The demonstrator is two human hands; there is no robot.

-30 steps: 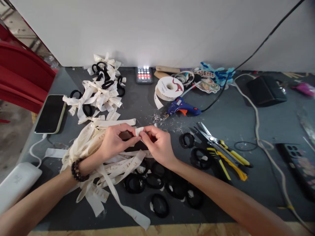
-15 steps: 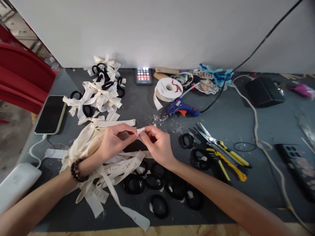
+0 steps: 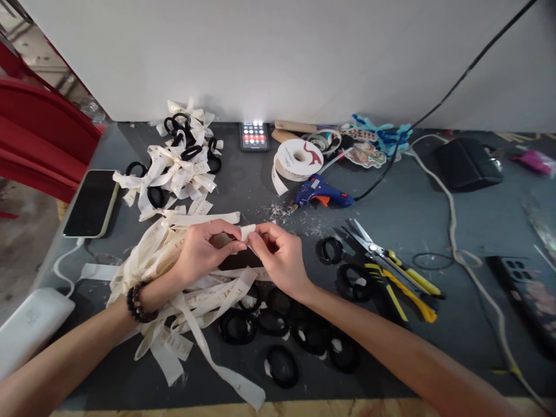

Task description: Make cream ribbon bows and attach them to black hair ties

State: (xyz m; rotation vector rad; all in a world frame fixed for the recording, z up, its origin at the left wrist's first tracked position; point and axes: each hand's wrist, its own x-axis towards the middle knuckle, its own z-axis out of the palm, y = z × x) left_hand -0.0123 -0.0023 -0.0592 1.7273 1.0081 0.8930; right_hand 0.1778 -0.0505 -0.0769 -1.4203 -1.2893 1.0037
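Between my fingertips is a short end of cream ribbon [image 3: 248, 231]. My left hand [image 3: 207, 248] pinches it from one side, and my right hand [image 3: 278, 255] pinches it from the other. The rest of that piece is partly hidden by my fingers. Under my left wrist lies a loose heap of cream ribbon strips [image 3: 150, 255] with gold lettering. Several black hair ties [image 3: 282, 366] with small white bits on them lie below my right hand. Cream bows on black hair ties [image 3: 176, 165] are piled beyond my left hand.
A blue glue gun [image 3: 324, 192] lies beside a ribbon spool [image 3: 299, 157], its black cord rising right. Scissors [image 3: 382, 255] and a yellow-handled cutter [image 3: 391, 292] lie right of my hands. Phones [image 3: 90, 202], a white power bank [image 3: 37, 327] and a black box [image 3: 467, 164] sit around the table.
The ribbon end between my fingertips has turned, showing a wider face now. My fingers have shifted slightly on it; both hands stay in nearly the same place.
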